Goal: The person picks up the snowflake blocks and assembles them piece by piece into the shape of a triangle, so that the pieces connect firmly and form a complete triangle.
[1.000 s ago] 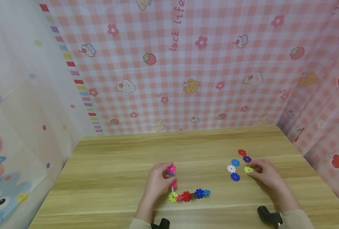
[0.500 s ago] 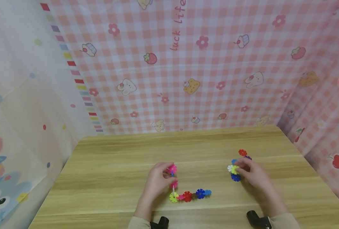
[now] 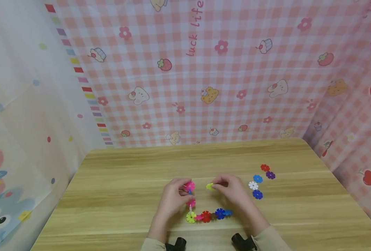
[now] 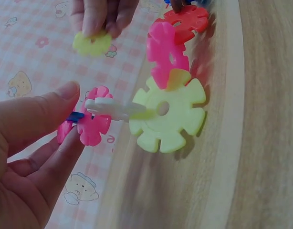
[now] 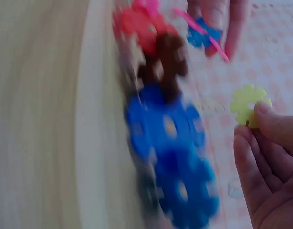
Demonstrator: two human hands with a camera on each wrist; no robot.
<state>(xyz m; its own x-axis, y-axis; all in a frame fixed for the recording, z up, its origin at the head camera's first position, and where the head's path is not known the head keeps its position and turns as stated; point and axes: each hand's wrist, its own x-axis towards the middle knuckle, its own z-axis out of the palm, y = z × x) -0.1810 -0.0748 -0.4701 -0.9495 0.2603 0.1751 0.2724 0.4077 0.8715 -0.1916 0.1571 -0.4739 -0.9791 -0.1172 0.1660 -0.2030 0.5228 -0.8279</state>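
Note:
My left hand (image 3: 175, 195) grips one end of a chain of slotted plastic flower discs, around a blue disc (image 4: 78, 116) between two pink ones. From there the chain runs through a white disc (image 4: 113, 108) to a yellow disc (image 4: 168, 114), where it bends. It continues right along the table through pink, red (image 3: 206, 216), brown and dark blue (image 3: 220, 213) discs to a light blue disc (image 5: 187, 191) at the far end. My right hand (image 3: 232, 190) pinches a loose yellow flower disc (image 5: 249, 102) between thumb and fingers, a short gap right of the left hand's pink disc (image 3: 190, 185).
Several loose flower discs lie on the wooden table (image 3: 125, 195) at the right: red (image 3: 265, 167), purple (image 3: 270, 175), light blue (image 3: 257, 178), white (image 3: 253, 185) and dark blue (image 3: 257, 194). A pink checked cloth (image 3: 185, 104) hangs behind the table.
My right hand has carried the yellow disc left from the loose discs, over the white and blue ones, toward the left hand. The left hand stays in place on the chain.

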